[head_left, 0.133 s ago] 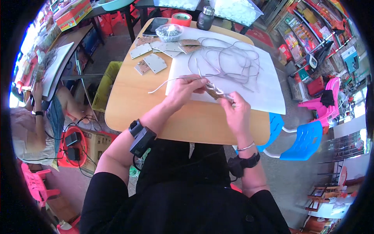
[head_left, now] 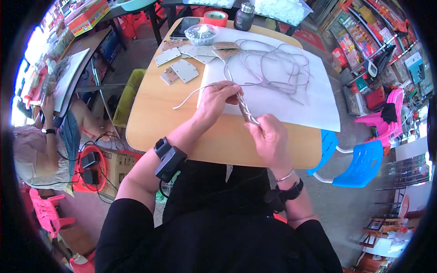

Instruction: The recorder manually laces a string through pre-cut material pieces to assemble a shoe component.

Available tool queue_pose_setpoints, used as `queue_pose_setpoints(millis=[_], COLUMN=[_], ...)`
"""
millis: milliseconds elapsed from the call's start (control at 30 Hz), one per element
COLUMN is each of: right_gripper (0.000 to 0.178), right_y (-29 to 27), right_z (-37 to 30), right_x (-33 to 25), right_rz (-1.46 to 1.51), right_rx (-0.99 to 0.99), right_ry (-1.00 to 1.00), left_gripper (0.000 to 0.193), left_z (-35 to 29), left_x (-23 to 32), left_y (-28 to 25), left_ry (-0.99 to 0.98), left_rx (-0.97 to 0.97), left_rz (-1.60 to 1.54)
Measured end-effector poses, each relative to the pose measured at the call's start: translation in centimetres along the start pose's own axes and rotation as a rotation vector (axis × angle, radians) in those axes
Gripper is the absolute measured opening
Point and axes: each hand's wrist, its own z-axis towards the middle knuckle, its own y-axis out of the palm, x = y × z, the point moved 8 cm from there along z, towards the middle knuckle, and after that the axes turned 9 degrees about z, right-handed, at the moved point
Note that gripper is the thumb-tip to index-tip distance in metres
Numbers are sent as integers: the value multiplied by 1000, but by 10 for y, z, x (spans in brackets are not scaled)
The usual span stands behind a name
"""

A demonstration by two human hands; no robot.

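Note:
A small brown-and-silvery board wound with pale cord is held over the near edge of the white sheet. My left hand pinches its far end, fingers closed. At the near end, my right hand grips it between thumb and fingers. One free end of grey-white cord sticks out left past my left hand. The rest of the cord lies in loose loops on the white sheet. My fingers hide parts of the winding.
Several flat grey and brown boards lie at the table's left. Behind them are a clear bowl, a phone, red tape and a dark bottle. A blue chair stands right; another person sits left.
My right hand has moved down and slightly left, toward me. The wound board now points more steeply between my hands and shows a narrower side.

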Motion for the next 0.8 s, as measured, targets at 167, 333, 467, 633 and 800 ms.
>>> queue_pose_setpoints(millis=[167,333,467,633,800], right_gripper=[18,14,10,9,14], right_y=[1,-3,-15,-19,-23], right_z=[-2,-7,-12,-16,-14], right_x=[10,27,38,45,38], right_rz=[-19,-1,48,68,87], right_rx=[20,93,217,257,285], right_ry=[-40,45,159,234,159], left_gripper=[23,30,37,35,29], left_z=[0,1,-3,-6,-7], left_x=[0,6,7,9,16], left_y=[-2,9,30,34,33], left_ry=[-23,12,58,68,134], left_rx=[16,-123,-321,-367,-312], left_rz=[-104,-215,52,-57,-4])
